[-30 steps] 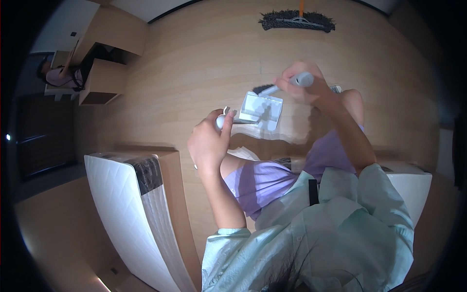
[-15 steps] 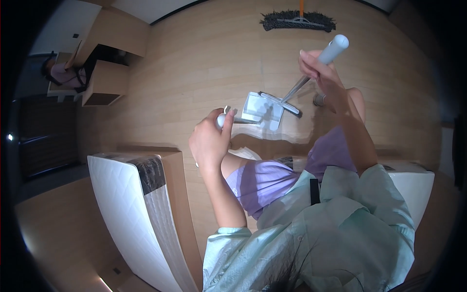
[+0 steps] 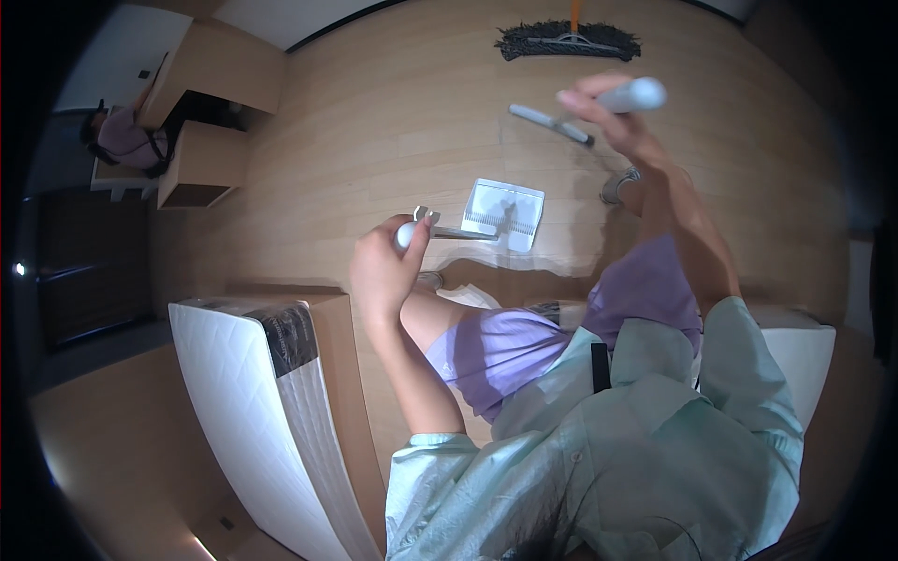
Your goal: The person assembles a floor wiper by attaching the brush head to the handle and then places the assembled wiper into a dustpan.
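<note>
My left hand (image 3: 382, 271) is closed round the top of a long handle, whose thin metal shaft runs down to a white dustpan (image 3: 486, 198). The dustpan lies on the wooden floor in front of me, its toothed strip showing. In my right hand (image 3: 613, 107), slightly blurred, is the thick pale grip of a broom. The broom head (image 3: 550, 123), a narrow white bar with dark bristles, is beyond the dustpan and to its right, apart from it. Most of the broom's shaft is hidden behind my right hand.
A wide dark mop (image 3: 568, 42) with an orange handle rests on the floor ahead. Wrapped white mattresses (image 3: 234, 402) on wooden bases stand to my left and right. At the far left a person (image 3: 126, 136) is beside a wooden cabinet (image 3: 201, 164).
The broom head has moved off the dustpan, farther away from me. My left hand has shifted slightly left with the dustpan handle, while the pan has stayed about where it was.
</note>
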